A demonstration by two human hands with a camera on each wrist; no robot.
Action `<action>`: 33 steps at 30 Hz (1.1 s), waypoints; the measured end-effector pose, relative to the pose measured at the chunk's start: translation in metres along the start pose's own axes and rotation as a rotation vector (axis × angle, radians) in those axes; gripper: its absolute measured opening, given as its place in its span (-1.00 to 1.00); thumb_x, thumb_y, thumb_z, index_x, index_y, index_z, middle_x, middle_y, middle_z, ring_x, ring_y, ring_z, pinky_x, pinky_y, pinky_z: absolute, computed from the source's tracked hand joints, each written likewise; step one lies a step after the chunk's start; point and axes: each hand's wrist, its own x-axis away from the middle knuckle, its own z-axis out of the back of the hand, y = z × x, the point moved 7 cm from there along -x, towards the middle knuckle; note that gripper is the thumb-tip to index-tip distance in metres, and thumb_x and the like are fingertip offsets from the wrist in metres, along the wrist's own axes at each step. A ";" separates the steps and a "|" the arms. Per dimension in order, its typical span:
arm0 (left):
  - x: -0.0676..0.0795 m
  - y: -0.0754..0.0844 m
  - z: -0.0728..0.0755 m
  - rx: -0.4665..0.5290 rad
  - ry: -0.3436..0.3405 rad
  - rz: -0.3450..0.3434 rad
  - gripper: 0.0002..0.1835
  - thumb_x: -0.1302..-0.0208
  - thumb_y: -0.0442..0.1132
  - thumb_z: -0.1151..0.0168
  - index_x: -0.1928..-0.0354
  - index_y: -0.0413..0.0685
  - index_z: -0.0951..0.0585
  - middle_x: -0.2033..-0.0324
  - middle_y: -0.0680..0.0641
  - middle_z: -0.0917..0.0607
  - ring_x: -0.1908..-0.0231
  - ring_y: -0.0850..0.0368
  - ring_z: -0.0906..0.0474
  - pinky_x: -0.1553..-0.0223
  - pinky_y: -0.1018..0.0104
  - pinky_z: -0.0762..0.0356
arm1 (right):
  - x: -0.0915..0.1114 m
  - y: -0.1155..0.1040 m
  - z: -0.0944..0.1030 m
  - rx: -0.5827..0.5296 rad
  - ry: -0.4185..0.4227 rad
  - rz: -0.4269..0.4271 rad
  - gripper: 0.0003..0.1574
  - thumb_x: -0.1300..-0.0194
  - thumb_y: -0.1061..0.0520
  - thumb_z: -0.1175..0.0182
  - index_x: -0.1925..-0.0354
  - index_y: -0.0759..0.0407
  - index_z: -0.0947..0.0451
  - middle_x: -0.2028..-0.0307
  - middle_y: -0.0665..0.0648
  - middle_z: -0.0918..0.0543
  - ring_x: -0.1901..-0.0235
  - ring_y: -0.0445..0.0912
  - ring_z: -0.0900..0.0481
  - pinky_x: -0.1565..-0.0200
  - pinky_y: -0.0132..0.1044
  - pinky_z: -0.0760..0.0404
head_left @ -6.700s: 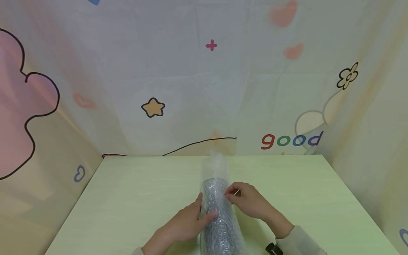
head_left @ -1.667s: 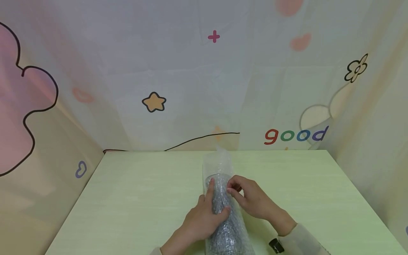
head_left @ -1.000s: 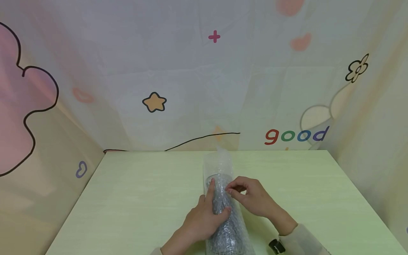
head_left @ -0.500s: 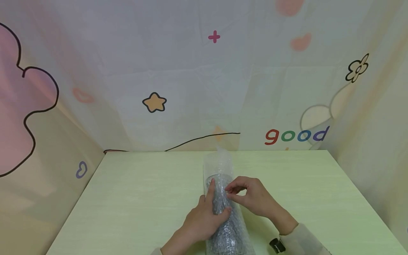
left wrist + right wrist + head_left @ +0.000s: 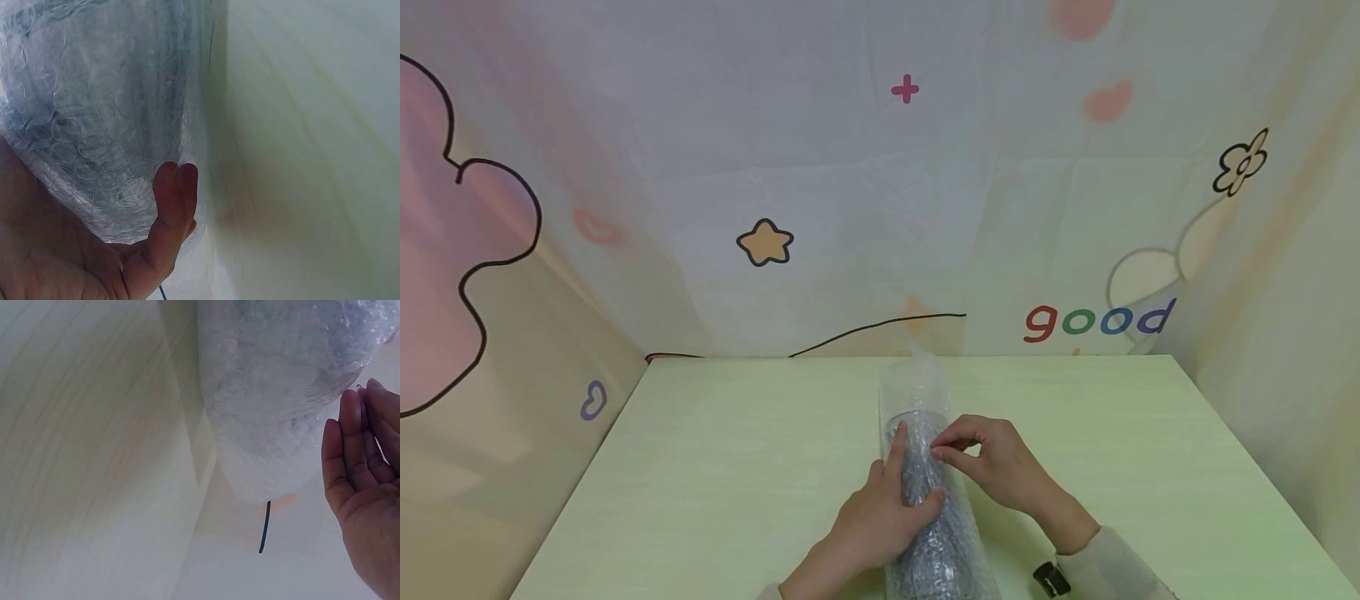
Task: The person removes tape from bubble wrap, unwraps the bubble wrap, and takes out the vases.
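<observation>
Though apart, hands (image 5: 880,521) (image 5: 998,467) on bubble wrap (image 5: 934,558)

A grey cylinder (image 5: 936,550) in shiny clear bubble wrap (image 5: 915,385) lies about midway between the side edges of the tabletop (image 5: 715,467), loose wrap extending past its end toward the far edge

Tbl (image 5: 722,467): flat pale yellow-green top w/ faint streaky grain, clearer in wrist views. Far edge straight; L & R edges run out twd viewer in head view; near edge cut off. On it, approx ctr: bubble-wrapped bundle (image 5: 936,554), lengthwise, near end out of frame at btm. Loose far wrap (image 5: 913,383) overlaps far edge in head view. Soft shadow (image 5: 1003,537) on top, R of bundle.
</observation>
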 end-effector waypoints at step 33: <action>-0.001 0.000 -0.001 -0.003 0.000 0.006 0.00 -0.09 0.54 0.01 -0.44 0.71 0.34 -0.23 -0.18 -0.42 0.38 0.02 -0.53 0.37 0.05 -0.49 | 0.000 -0.002 -0.001 0.039 0.059 -0.008 -0.91 -0.30 -0.05 -0.25 0.30 -0.15 -0.68 0.36 -0.23 -0.67 0.37 -0.31 -0.56 0.30 -0.39 -0.56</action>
